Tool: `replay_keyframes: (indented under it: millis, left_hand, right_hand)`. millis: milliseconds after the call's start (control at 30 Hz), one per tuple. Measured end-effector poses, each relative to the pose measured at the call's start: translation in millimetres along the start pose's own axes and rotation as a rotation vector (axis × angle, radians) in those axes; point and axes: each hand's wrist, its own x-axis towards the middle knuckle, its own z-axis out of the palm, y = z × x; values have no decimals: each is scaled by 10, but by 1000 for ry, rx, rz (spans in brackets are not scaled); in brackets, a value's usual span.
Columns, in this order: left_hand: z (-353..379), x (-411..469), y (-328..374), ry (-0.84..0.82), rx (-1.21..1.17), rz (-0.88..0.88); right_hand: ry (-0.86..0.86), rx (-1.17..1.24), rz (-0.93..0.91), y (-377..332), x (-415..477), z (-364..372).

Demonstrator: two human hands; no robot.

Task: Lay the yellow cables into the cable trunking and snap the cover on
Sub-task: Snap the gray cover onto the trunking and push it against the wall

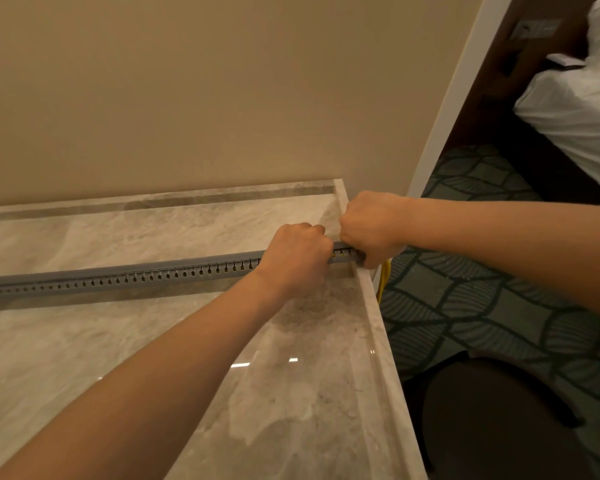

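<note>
A long grey cable trunking [125,276] with a row of slots along its near side lies across the marble tabletop [84,341], running from the left edge to the table's right edge. Its cover sits on top along the visible length. My left hand [297,256] is closed over the trunking near its right end. Just to the right, my right hand [369,226] grips the very end at the table's edge. Yellow cables [383,282] show through the slots between my hands and hang down off the table's right side.
A beige wall stands right behind the table. To the right, below the table edge, lies a green leaf-patterned carpet [482,306]. A dark round stool [499,420] stands at the lower right, and a bed with white linen [575,109] at the upper right.
</note>
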Motion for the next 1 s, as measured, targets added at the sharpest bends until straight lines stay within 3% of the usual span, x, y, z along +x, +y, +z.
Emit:
replay_keyframes:
  millis: [600,833,1000]
  left_hand:
    - [16,-83,27,41,15,78]
    - [151,-193,-35,140,-34,0]
    - [264,-384,-237,82,71,-61]
  right_hand:
    - [57,12,-18,-18,-122,64]
    - [88,-137,161,-130,-233,64]
    - [88,-128,270,-257,-251,98]
